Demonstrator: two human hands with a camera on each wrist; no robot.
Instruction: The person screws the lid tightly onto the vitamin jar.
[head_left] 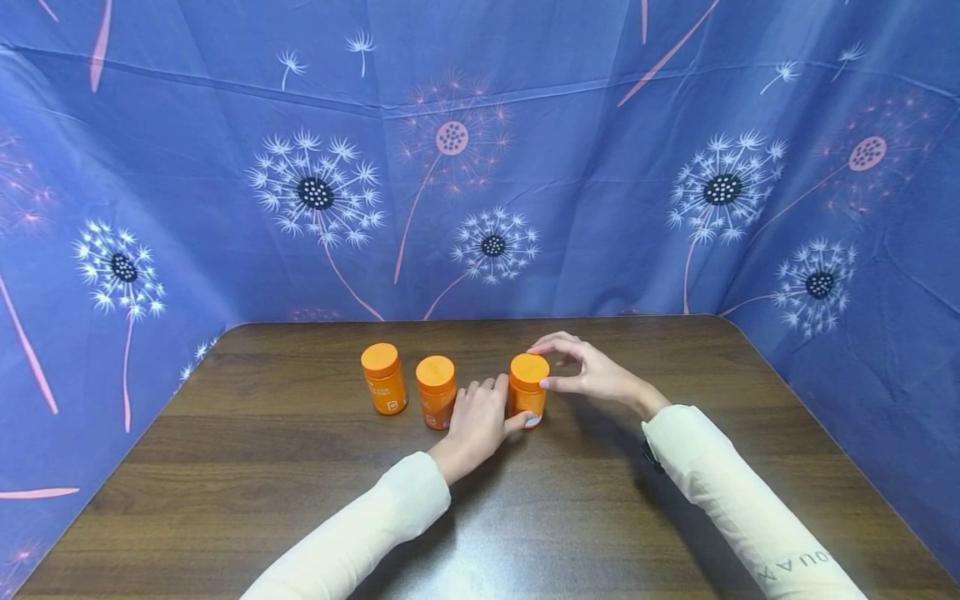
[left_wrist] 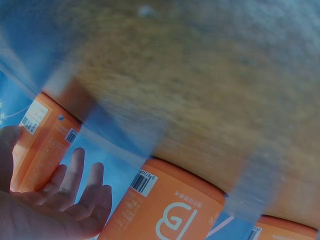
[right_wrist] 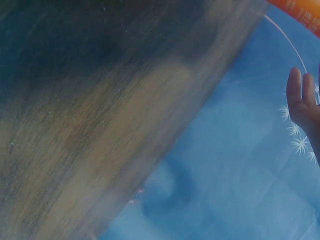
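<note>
Three orange jars with orange lids stand upright in a row on the table. My left hand (head_left: 480, 417) is at the right-hand jar (head_left: 517, 403), its thumb across the front and fingers on the left side. In the left wrist view, the left hand (left_wrist: 60, 205) has its thumb and fingers around that jar, below its printed labels. From the right, my right hand (head_left: 592, 371) holds the same jar's lid (head_left: 529, 368) between thumb and forefinger. The other fingers of the right hand (right_wrist: 306, 102) show apart from the jar (right_wrist: 302, 12) in the right wrist view.
Left of my hands stand the middle jar (head_left: 435, 392), just beside my left fingers, and the left jar (head_left: 385, 383). The brown wooden table (head_left: 300, 475) reaches back to a blue dandelion-print cloth (head_left: 585, 208), which hangs behind and at both sides.
</note>
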